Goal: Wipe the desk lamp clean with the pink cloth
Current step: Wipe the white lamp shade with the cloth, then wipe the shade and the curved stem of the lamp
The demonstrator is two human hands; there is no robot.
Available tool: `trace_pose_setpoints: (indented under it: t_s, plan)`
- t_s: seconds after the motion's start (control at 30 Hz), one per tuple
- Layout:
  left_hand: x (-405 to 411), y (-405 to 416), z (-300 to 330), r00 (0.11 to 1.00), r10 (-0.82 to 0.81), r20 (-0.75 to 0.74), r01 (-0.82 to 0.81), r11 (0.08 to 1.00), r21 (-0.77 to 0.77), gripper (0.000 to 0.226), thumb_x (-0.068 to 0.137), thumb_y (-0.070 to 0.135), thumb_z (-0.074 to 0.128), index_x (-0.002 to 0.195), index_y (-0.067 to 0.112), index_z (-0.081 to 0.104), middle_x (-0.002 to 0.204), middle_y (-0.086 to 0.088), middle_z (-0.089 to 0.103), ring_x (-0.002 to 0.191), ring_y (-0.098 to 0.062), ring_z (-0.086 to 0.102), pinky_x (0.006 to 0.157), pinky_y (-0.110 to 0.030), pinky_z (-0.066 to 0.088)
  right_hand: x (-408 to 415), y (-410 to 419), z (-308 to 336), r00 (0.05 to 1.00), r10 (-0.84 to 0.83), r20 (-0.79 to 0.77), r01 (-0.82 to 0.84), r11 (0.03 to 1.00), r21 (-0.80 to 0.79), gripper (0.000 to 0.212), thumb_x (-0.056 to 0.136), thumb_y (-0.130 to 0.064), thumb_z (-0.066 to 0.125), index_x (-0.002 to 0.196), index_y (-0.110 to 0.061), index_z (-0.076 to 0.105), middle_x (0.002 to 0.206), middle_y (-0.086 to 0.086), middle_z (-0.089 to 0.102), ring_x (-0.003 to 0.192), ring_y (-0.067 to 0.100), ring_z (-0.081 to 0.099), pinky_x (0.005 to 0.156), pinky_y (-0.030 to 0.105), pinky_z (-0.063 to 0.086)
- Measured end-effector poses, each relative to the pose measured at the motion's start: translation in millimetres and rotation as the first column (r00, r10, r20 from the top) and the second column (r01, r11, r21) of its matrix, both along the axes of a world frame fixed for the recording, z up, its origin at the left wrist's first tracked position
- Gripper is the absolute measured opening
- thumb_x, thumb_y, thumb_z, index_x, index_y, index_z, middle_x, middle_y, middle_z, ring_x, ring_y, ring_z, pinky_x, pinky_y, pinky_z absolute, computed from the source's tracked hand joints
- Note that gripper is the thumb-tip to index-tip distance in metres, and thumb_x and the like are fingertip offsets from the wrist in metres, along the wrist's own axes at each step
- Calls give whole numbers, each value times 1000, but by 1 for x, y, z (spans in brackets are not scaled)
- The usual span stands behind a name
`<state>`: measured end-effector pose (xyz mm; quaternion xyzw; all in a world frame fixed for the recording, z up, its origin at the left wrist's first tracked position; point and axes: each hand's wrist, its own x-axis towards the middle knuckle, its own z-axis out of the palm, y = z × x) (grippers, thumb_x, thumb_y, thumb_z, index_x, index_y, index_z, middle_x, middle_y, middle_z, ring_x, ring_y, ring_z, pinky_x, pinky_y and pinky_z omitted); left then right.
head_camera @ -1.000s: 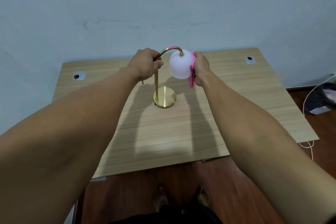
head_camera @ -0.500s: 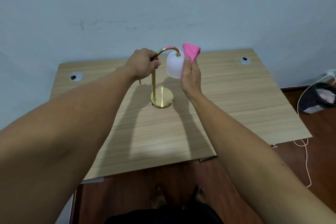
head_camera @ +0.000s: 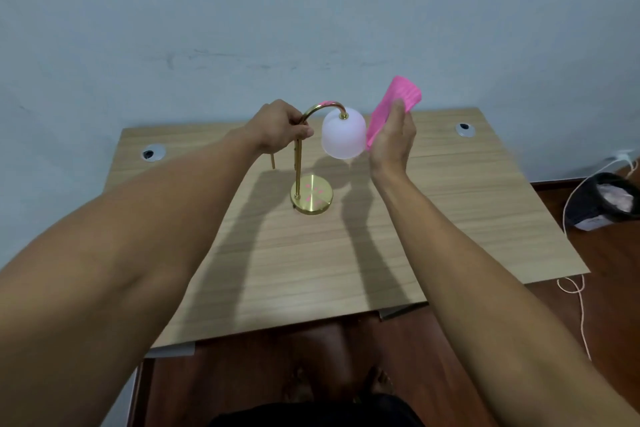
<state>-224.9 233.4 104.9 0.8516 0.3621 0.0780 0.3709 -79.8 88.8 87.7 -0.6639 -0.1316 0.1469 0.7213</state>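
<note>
A brass desk lamp stands at the back middle of the wooden desk (head_camera: pixel 311 270), with a round base (head_camera: pixel 311 198), a thin curved stem and a frosted white shade (head_camera: pixel 343 135) hanging from the arch. My left hand (head_camera: pixel 280 128) is closed around the top of the stem, just left of the shade. My right hand (head_camera: pixel 391 142) holds the pink cloth (head_camera: pixel 391 107) flat against its palm, right beside the shade's right side. The cloth's upper end sticks up above my fingers.
Two round cable grommets (head_camera: pixel 153 152) (head_camera: pixel 464 129) sit near the desk's back corners, against a pale blue wall. A dark bin (head_camera: pixel 604 201) and a white cord (head_camera: pixel 575 288) lie on the wooden floor at the right. My feet show under the desk's front edge.
My right hand has swung with the cloth from the shade's near side round to its right side. The left hand keeps its hold on the stem.
</note>
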Motion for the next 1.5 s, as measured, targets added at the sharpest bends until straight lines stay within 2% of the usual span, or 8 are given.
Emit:
trace_pose_setpoints:
  t_s: [0.1, 0.4, 0.6, 0.73, 0.87, 1.07, 1.27, 1.5]
  plan:
    - [0, 6, 6, 999, -25, -43, 23, 998, -58, 18, 90, 31, 72, 99, 16, 79, 100, -6, 76, 102, -23, 69, 92, -40, 55, -15, 16, 18, 983, 181, 13, -180, 982, -57, 35, 110, -37, 38, 116, -15, 65, 103, 4, 62, 80, 12, 59, 59, 14, 49]
    - [-2, 10, -6, 1000, -19, 4, 20, 997, -80, 16, 91, 22, 69, 89, 10, 78, 80, -8, 74, 69, -12, 56, 61, -25, 45, -53, 32, -12, 654, 526, 544, -293, 839, -459, 40, 106, -28, 40, 138, -5, 52, 141, 11, 51, 139, 33, 39, 117, 54, 33]
    - [0, 9, -12, 997, 42, 68, -35, 994, -108, 18, 87, 29, 75, 95, 14, 81, 84, -2, 73, 78, -12, 59, 80, -29, 48, -33, 34, 5, 775, 438, 456, -231, 867, -442, 35, 106, -31, 32, 106, -14, 63, 94, 4, 65, 94, 27, 60, 90, 48, 51]
    - [-1, 13, -13, 997, 19, 74, -8, 989, -146, 16, 85, 31, 76, 85, 15, 80, 79, -6, 67, 77, -15, 54, 79, -31, 46, -33, 19, -8, 523, 585, 620, -296, 807, -511, 28, 109, -23, 40, 119, -6, 60, 121, 6, 59, 116, 24, 51, 105, 37, 40]
    - [0, 9, -10, 997, 33, 75, -22, 990, -142, 20, 87, 28, 75, 93, 10, 79, 93, -17, 75, 82, -16, 58, 80, -31, 48, -28, 16, -1, 720, 487, 495, -290, 859, -422, 35, 111, -29, 35, 131, -19, 61, 112, -7, 62, 103, 11, 55, 87, 25, 41]
    - [-28, 12, -16, 986, 150, 71, -129, 962, -242, 77, 56, 34, 97, 120, 17, 58, 101, 1, 62, 91, -14, 62, 81, -31, 50, -28, 13, 2, 733, 482, 480, -285, 859, -426, 35, 111, -29, 33, 130, -21, 61, 109, -5, 64, 101, 15, 57, 86, 29, 40]
    - [-53, 8, -47, 976, 199, 89, -169, 948, -272, 30, 63, 6, 91, 86, 3, 71, 65, 0, 59, 58, -12, 52, 65, -25, 43, -34, 20, 5, 772, 440, 459, -254, 875, -411, 33, 111, -28, 34, 120, -18, 64, 96, -8, 60, 95, 16, 58, 83, 30, 41]
    - [-57, 8, -56, 957, 262, 126, -221, 938, -267, 14, 72, 8, 85, 84, 7, 77, 78, -15, 75, 67, -18, 60, 69, -30, 48, -43, 21, -21, 463, 636, 617, -215, 756, -618, 57, 110, -26, 36, 162, -6, 25, 170, 12, 22, 158, 36, 13, 130, 44, 12]
